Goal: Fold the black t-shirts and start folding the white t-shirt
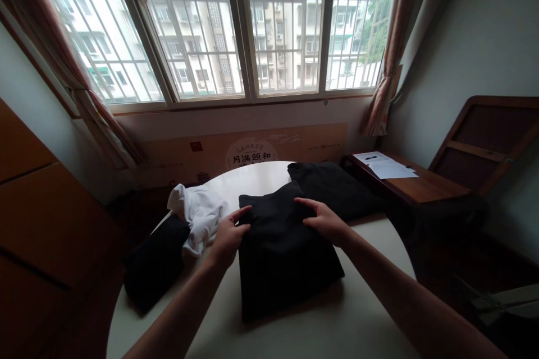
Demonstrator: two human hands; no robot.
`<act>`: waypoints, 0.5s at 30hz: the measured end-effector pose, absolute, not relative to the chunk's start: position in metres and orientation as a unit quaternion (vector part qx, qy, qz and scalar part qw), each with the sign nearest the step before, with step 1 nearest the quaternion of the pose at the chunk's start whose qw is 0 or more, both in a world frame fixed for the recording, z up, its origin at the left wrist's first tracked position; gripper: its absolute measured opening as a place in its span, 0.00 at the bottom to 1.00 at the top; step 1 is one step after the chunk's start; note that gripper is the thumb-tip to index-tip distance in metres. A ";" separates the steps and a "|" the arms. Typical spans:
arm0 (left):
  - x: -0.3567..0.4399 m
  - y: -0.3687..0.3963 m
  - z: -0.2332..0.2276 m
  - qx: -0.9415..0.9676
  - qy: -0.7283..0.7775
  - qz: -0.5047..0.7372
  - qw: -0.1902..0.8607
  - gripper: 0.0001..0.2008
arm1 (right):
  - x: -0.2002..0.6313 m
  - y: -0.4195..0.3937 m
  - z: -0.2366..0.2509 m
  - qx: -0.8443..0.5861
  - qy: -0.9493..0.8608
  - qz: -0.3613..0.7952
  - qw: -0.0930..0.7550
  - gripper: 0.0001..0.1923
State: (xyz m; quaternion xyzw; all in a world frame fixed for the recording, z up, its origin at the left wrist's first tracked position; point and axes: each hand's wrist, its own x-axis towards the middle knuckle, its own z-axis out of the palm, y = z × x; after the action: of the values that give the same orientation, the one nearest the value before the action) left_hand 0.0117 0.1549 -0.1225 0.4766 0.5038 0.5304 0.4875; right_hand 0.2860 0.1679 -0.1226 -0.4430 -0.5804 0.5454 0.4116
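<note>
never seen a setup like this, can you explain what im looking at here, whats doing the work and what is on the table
There is no machine here. A person wears a camera on their head, and this single picture looks forward and down from it. The grips are simply bare hands: the left grip and the right grip. They touch opposite sides of a folded black cloth; how firmly they hold it, I can't tell. It lies on a white round-edged table. Also there: a crumpled white cloth and a dark bundle on the left, and another black cloth farther back on the right. Beyond is a barred window.
</note>
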 end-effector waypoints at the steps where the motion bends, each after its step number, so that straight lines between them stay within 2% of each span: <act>1: 0.017 0.159 -0.114 0.482 0.492 0.539 0.485 0.42 | 0.293 0.171 -0.115 -0.439 -0.579 0.546 0.418 0.41; 6: 0.061 0.199 -0.068 0.518 0.422 0.570 0.478 0.40 | 0.343 0.204 -0.071 -0.431 -0.571 0.529 0.456 0.41; 10: 0.116 0.258 -0.041 0.523 0.365 0.579 0.507 0.38 | 0.391 0.246 -0.038 -0.482 -0.561 0.500 0.450 0.43; 13: 0.159 0.307 -0.041 0.526 0.368 0.567 0.516 0.37 | 0.426 0.285 -0.032 -0.516 -0.556 0.475 0.446 0.43; 15: 0.184 0.335 -0.057 0.525 0.398 0.543 0.520 0.37 | 0.445 0.309 -0.043 -0.541 -0.548 0.466 0.436 0.45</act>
State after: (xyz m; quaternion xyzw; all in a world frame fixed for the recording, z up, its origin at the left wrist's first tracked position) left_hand 0.1841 0.3346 -0.0569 0.5254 0.3982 0.5430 0.5201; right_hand 0.4451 0.3093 -0.0431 -0.5408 -0.5481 0.4662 0.4356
